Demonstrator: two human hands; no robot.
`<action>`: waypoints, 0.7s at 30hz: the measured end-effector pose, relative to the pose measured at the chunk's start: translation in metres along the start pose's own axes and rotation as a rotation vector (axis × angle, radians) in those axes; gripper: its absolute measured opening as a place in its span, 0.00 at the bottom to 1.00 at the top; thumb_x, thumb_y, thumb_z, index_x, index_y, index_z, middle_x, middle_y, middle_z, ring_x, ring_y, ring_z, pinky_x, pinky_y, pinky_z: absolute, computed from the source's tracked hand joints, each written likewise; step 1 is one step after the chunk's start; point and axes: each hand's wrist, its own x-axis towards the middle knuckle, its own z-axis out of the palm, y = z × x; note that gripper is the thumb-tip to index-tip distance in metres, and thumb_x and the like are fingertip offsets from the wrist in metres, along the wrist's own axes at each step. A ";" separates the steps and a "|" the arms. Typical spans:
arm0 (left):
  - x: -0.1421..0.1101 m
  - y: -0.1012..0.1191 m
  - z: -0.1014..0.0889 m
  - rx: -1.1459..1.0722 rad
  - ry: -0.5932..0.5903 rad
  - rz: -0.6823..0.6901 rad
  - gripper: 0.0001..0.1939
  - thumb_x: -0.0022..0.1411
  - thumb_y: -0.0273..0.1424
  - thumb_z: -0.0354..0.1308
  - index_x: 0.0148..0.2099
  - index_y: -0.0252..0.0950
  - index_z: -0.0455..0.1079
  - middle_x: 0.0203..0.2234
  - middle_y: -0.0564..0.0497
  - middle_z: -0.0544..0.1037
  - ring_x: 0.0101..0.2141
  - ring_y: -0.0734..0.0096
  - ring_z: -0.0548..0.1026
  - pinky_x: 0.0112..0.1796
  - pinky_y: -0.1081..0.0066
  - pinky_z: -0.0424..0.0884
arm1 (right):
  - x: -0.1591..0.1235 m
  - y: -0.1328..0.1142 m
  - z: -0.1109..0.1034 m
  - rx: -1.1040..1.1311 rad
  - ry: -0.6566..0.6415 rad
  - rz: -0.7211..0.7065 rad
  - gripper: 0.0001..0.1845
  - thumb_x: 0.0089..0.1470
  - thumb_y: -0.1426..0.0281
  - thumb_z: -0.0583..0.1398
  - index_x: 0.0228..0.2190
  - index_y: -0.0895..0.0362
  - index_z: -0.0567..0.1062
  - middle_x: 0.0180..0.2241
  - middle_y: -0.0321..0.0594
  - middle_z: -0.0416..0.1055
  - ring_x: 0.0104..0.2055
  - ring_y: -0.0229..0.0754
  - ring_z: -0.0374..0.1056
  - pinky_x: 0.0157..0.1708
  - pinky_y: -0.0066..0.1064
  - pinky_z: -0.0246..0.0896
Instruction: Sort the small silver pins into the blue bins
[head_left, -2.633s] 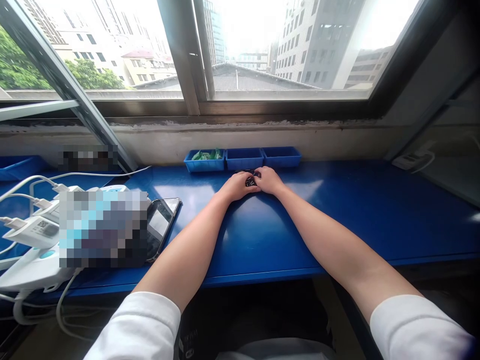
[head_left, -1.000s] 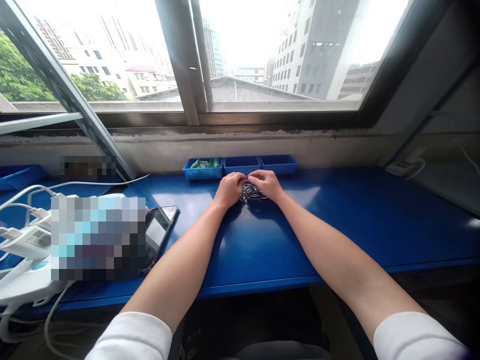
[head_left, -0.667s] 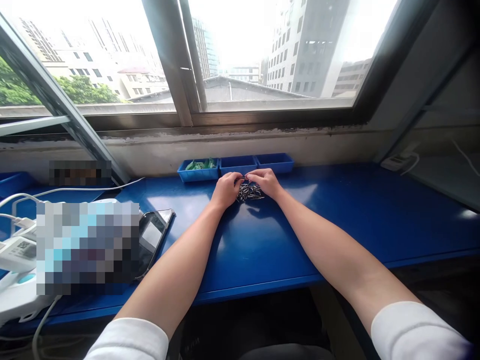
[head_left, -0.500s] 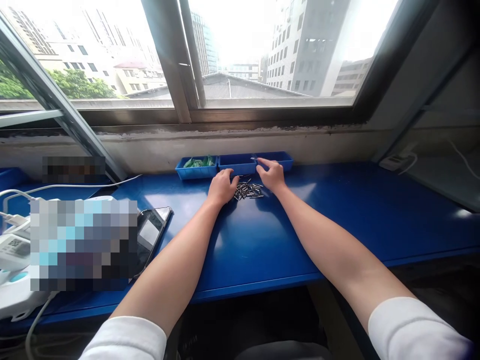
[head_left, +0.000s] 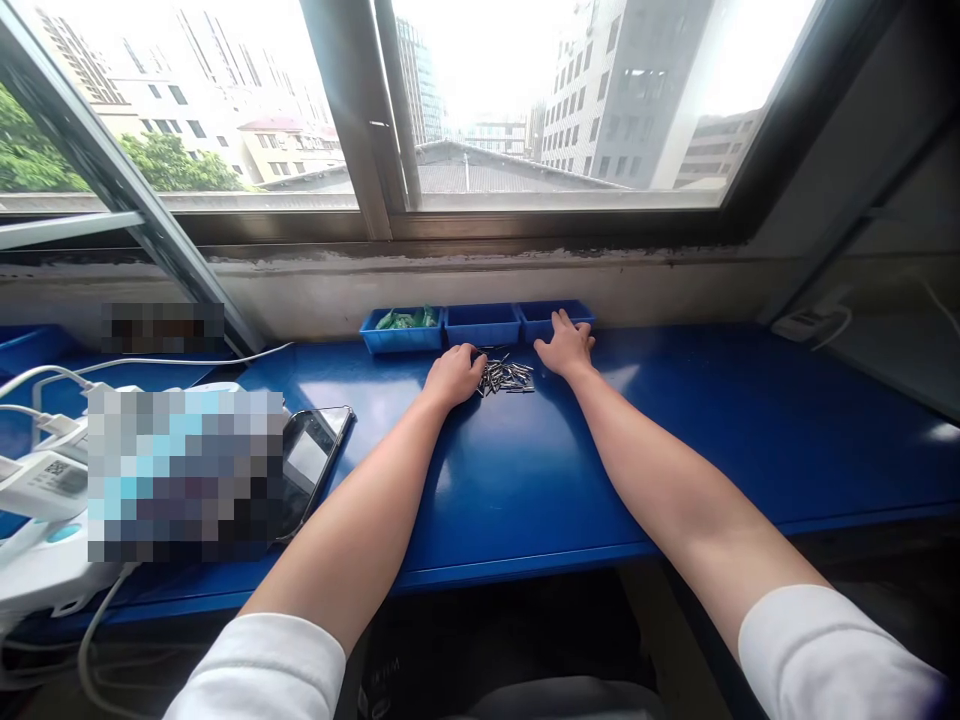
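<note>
We note the hands have parted. Where they were cupped together over the heap a moment ago, the **left hand** now rests palm down at the heap's left edge, fingers loosely curled; we cannot tell whether a piece sits beneath them. The **right hand** has moved away to the right and lies open, its **fingers** spread and reaching the front of the **right-hand blue tray**. It grips nothing that we can see.

The **short metal pins** are now uncovered, lying loose and crisscrossed on the **blue workbench**, just in front of the **middle blue tray**. That tray and the right-hand one show no contents from here. The **left blue tray** holds **green pieces**, too small to identify. Off to the left lie a **smartphone** and a **white power strip** with cables.
</note>
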 end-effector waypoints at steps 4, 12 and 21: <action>-0.001 0.000 0.000 -0.005 0.000 -0.009 0.22 0.64 0.45 0.45 0.50 0.35 0.68 0.47 0.40 0.75 0.48 0.55 0.72 0.47 0.62 0.66 | -0.002 -0.004 0.002 0.022 0.036 -0.040 0.37 0.50 0.60 0.57 0.60 0.56 0.58 0.65 0.49 0.43 0.57 0.61 0.48 0.52 0.55 0.50; -0.005 0.000 -0.005 -0.077 -0.166 0.147 0.32 0.59 0.54 0.47 0.56 0.38 0.67 0.54 0.44 0.71 0.52 0.54 0.69 0.50 0.64 0.65 | -0.019 -0.027 0.005 0.095 -0.099 -0.413 0.14 0.53 0.68 0.54 0.38 0.58 0.76 0.40 0.46 0.71 0.46 0.47 0.62 0.48 0.36 0.58; -0.009 0.008 -0.010 -0.014 -0.180 0.245 0.38 0.46 0.56 0.59 0.54 0.38 0.67 0.49 0.44 0.74 0.50 0.51 0.70 0.48 0.62 0.66 | -0.028 -0.037 0.009 0.078 -0.252 -0.423 0.16 0.57 0.62 0.53 0.39 0.56 0.77 0.40 0.46 0.71 0.43 0.46 0.65 0.43 0.33 0.58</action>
